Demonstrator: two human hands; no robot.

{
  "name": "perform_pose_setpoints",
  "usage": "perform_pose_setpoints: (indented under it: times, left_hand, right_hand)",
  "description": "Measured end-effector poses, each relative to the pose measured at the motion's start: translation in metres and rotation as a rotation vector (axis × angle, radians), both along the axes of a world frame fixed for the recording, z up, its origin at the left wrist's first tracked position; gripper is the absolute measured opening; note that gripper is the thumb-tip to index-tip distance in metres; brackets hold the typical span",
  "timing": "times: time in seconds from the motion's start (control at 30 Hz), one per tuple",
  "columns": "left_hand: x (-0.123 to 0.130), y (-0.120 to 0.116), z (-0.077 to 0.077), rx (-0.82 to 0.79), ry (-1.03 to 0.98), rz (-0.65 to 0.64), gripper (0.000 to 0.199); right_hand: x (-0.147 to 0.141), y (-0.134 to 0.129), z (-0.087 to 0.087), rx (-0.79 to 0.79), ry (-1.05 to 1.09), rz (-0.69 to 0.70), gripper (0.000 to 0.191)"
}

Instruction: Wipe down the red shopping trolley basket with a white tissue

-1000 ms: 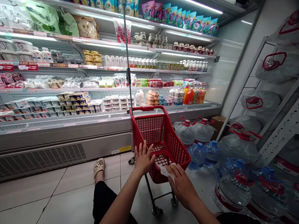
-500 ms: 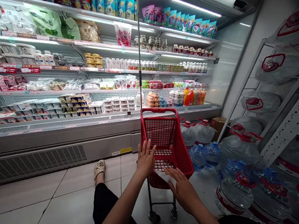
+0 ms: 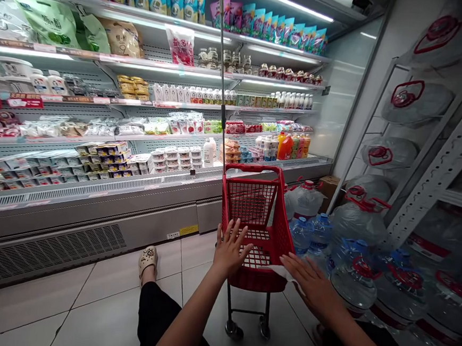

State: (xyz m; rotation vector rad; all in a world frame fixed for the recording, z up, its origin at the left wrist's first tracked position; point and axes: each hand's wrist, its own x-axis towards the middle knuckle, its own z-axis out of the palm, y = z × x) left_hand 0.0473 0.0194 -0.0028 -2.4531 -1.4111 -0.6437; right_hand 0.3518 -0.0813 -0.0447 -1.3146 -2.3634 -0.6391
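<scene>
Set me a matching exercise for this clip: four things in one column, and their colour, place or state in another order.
1. cart
2. white sheet
3. left hand
4. shoe

A. spread open
B. beige
C. red
D. partly under the right hand

Pairs: 1-C; 2-D; 3-A; 4-B

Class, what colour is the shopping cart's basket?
The basket is red, seen best in the current head view.

Two hands (image 3: 231,250), one cart (image 3: 284,236), one sheet (image 3: 283,271).
From the cart: one pole (image 3: 222,65), eleven o'clock; one yellow label (image 3: 188,230), nine; two near wheels (image 3: 234,330), six.
</scene>
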Motion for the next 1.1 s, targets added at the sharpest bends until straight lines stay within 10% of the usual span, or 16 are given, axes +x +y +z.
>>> perform_pose_setpoints:
  times: [0.13,0.4,0.8,1.1]
  left_hand:
    - [0.004,0.002,0.000,0.039,0.019,-0.027,0.064]
    - [0.002,0.005,-0.003,0.080,0.061,-0.056,0.062]
    - [-0.012,0.020,0.001,-0.021,0.017,0.016,0.065]
    - [0.007,-0.023,-0.010,0.093,-0.008,-0.063,0.062]
  right_hand:
    - [-0.003,-0.008,0.012,0.014,-0.009,-0.049,0.083]
    - [-0.122,-0.016,-0.004,-0.038,0.093,0.006,0.103]
    - [-0.018,-0.023,-0.001,-0.004,-0.031,0.083,0.097]
    - [-0.089,0.000,-0.009,-0.089,0.112,0.052,0.096]
